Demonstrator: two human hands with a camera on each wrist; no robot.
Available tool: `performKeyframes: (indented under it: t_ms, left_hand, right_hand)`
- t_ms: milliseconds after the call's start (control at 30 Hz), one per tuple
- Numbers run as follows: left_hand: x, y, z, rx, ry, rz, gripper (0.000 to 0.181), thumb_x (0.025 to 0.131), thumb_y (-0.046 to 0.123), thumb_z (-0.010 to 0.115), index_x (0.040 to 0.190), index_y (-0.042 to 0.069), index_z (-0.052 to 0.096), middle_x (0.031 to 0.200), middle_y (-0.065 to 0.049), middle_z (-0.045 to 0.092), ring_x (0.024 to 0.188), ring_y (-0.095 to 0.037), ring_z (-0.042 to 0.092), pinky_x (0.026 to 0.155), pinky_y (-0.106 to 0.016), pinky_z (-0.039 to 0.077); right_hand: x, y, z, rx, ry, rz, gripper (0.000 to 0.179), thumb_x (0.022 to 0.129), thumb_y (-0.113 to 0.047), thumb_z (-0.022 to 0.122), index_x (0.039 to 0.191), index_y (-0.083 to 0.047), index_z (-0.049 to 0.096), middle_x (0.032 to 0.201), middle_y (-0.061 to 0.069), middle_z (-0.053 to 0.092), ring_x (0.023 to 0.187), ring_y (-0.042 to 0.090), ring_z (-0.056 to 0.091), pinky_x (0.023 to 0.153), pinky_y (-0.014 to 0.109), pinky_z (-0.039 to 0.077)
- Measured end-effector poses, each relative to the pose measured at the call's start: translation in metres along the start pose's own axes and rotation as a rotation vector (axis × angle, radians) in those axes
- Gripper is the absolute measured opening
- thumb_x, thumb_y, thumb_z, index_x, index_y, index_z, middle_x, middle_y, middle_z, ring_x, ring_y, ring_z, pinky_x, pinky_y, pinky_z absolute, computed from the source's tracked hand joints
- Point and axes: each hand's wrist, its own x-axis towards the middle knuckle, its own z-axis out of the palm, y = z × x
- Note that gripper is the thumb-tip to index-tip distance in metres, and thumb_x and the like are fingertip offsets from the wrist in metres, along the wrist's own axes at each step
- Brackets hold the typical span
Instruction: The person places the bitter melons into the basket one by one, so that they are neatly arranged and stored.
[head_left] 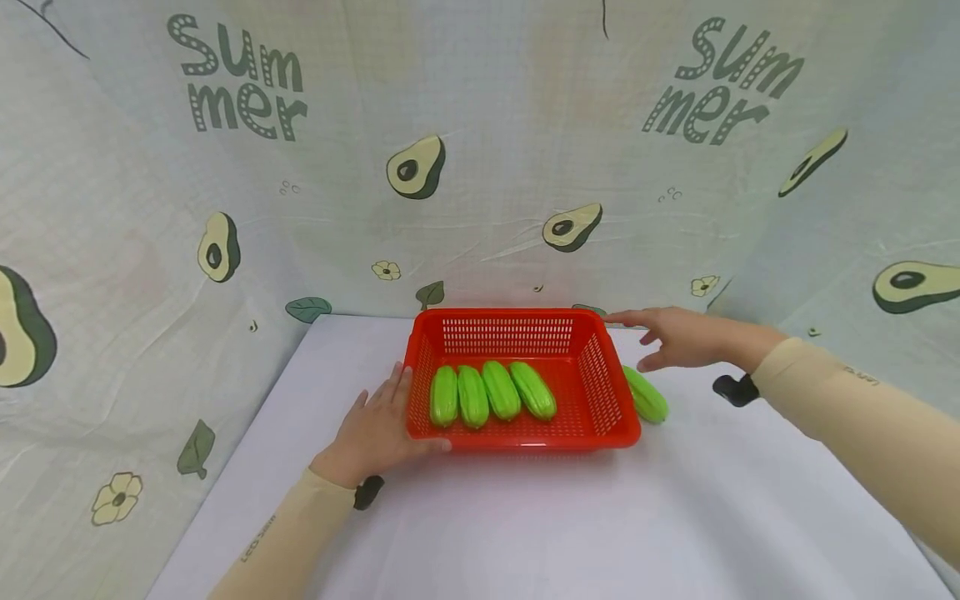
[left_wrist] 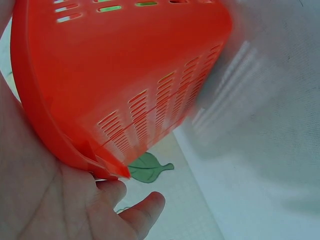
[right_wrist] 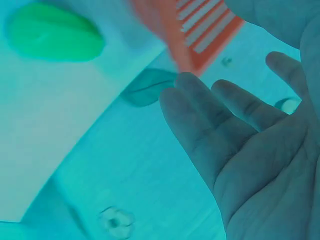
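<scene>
A red plastic basket (head_left: 517, 444) with slotted walls holds several bright green ribbed vegetables (head_left: 501, 390) lying side by side, mostly toward its left half. My left hand (head_left: 378, 433) rests against the basket's front left corner, fingers stretched along the left side and thumb along the front rim. In the left wrist view, the palm meets the curved rim of the basket (left_wrist: 100, 55). My right hand (head_left: 675, 337) hovers by the back right corner with nothing held, fingers extended toward the rim. Below it, another green vegetable (head_left: 648, 398) lies outside, beside the basket's right wall.
The basket stands on a white tabletop (head_left: 517, 525). Behind and along both sides hangs a pale cloth (head_left: 480, 108) printed with avocados, leaves, flowers and lettering. Its back part rises close behind the basket.
</scene>
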Motion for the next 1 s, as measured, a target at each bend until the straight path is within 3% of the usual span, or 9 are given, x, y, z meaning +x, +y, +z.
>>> performKeyframes:
  t_ms: [233,433,800,1000]
  left_hand:
    - [-0.002,0.0,-0.002,0.0,-0.001,-0.012,0.131,0.072,0.089,0.052,0.157,-0.003,0.015,0.163,-0.02,0.016,0.147,-0.038,0.023,0.112,-0.065,0.022]
    - [-0.001,0.0,-0.001,-0.003,-0.002,-0.015,0.13,0.072,0.088,0.054,0.157,-0.003,0.015,0.163,-0.019,0.016,0.146,-0.037,0.024,0.112,-0.065,0.021]
    - [0.0,-0.001,0.002,0.001,-0.003,-0.012,0.133,0.07,0.091,0.051,0.157,-0.002,0.014,0.164,-0.019,0.015,0.147,-0.037,0.023,0.112,-0.065,0.02]
    - [0.001,0.0,0.001,-0.007,-0.004,-0.017,0.133,0.07,0.09,0.052,0.158,-0.002,0.014,0.164,-0.018,0.015,0.147,-0.036,0.023,0.112,-0.065,0.02]
  right_hand:
    - [-0.028,0.048,0.02,0.022,-0.021,0.083,0.082,0.083,-0.023,0.083,0.153,-0.018,0.04,0.149,0.023,0.041,0.117,0.045,0.057,0.073,0.042,0.06]
    - [-0.029,0.077,0.047,0.053,-0.032,0.117,0.08,0.084,-0.021,0.082,0.152,-0.017,0.041,0.149,0.029,0.038,0.117,0.049,0.056,0.076,0.046,0.059]
    - [-0.012,0.087,0.072,0.063,-0.006,0.08,0.077,0.083,-0.015,0.082,0.15,-0.015,0.045,0.145,0.028,0.042,0.117,0.05,0.053,0.078,0.048,0.058]
    - [0.0,0.09,0.082,0.056,0.018,0.061,0.073,0.084,-0.02,0.082,0.149,-0.017,0.047,0.147,0.021,0.044,0.131,0.047,0.042,0.091,0.059,0.051]
